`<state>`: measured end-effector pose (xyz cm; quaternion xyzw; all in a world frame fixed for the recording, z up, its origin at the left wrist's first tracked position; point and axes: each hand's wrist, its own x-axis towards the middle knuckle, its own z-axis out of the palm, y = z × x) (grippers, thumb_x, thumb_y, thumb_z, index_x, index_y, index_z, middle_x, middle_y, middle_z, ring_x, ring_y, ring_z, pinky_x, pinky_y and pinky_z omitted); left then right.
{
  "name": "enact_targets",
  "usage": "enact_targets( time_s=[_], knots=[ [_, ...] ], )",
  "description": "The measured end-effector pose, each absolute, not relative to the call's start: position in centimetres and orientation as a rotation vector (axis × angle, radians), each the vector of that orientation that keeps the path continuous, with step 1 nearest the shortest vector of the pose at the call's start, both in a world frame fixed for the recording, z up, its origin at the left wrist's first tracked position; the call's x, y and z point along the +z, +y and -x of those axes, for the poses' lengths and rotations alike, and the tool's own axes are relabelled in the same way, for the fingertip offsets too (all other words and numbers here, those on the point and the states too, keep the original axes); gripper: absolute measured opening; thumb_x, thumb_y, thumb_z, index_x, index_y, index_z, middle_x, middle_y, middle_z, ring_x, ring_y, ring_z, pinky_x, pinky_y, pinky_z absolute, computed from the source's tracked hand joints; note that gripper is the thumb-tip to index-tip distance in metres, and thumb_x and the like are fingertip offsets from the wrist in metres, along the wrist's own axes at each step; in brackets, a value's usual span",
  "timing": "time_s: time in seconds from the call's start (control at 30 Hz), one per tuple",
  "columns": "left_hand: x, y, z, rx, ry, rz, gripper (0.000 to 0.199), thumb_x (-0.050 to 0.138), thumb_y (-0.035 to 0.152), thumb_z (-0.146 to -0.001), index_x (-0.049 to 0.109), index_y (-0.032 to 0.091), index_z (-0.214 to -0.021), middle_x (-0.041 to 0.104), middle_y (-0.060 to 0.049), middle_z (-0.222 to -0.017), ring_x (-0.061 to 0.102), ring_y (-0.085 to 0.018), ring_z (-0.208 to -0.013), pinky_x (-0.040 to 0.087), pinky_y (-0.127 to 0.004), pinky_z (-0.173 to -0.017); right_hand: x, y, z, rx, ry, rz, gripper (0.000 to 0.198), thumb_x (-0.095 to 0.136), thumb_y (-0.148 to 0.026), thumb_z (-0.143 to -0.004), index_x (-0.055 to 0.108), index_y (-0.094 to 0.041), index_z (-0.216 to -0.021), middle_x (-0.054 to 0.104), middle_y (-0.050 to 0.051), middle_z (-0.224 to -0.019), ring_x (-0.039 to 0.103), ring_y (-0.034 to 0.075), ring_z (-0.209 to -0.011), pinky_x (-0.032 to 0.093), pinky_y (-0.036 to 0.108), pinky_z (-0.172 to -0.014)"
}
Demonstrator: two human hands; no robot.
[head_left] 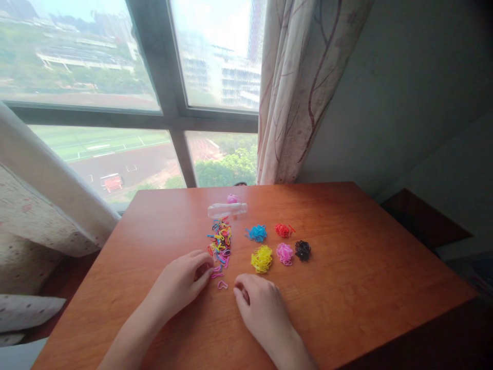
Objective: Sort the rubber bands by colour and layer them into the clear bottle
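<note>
Pink, the heart-shaped band (222,285) lies between your left hand (188,276) and right hand (264,304), fingers part-curled, any hold impossible to tell, while you seem to be sorting the mixed pile (221,240) by colour, next likely needing a fine pinch.

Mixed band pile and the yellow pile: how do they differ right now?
The mixed pile shows several colors; the yellow pile shows just one. The mixed pile straggles in a long strip, while the yellow pile is a compact, roundish heap. The mixed pile's near end lies by the left hand; the yellow pile sits just beyond the right hand. Both are small bands on the wooden table.
</note>
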<state>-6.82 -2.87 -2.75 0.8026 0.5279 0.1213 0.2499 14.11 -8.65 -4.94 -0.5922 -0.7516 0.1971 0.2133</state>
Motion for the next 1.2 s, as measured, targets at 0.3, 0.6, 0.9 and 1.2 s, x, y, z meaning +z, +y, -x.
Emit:
enact_targets(
  time_s=[0.3,0.6,0.9,1.2],
  knots=[
    [-2.5,-2.9,6.8,0.349,1.426,-2.177,0.017,0.047,0.017,-0.085,0.063,0.022,-0.081,0.065,-0.002,-0.083,0.059,-0.017,-0.075,0.04,-0.023,-0.066,-4.5,-8.0,-12.1,0.524,-2.15,1.643,0.01,0.058,-0.017,-0.09,0.061,-0.024,-0.084,0.07,-0.002,-0.081,0.066,0.016,-0.074,0.034,0.025,-0.061],
    [-3.1,-2.8,6.7,0.378,1.45,-2.164,0.016,0.047,0.019,-0.085,0.063,0.022,-0.081,0.066,-0.002,-0.084,0.059,-0.017,-0.076,0.041,-0.024,-0.066,-4.1,-8.0,-12.3,0.566,-2.135,1.636,0.01,0.059,-0.016,-0.089,0.062,-0.024,-0.085,0.07,-0.003,-0.08,0.066,0.015,-0.075,0.035,0.023,-0.062],
    [-2.9,-2.8,6.7,0.334,1.457,-2.183,0.016,0.046,0.02,-0.087,0.06,0.022,-0.081,0.065,-0.001,-0.084,0.06,-0.017,-0.076,0.04,-0.024,-0.067,-5.0,-8.1,-12.8,0.596,-1.99,1.584,0.011,0.057,-0.017,-0.089,0.062,-0.023,-0.081,0.068,-0.003,-0.073,0.061,0.013,-0.064,0.033,0.022,-0.058],
    [-2.8,-2.9,6.7,0.342,1.45,-2.169,0.016,0.047,0.022,-0.088,0.06,0.023,-0.08,0.065,0.0,-0.085,0.06,-0.017,-0.075,0.04,-0.023,-0.067,-6.6,-7.7,-21.0,0.44,-1.717,1.715,0.017,0.05,-0.028,-0.093,0.062,-0.022,-0.084,0.063,-0.002,-0.065,0.057,0.014,-0.055,0.036,0.023,-0.056]
  ],
)
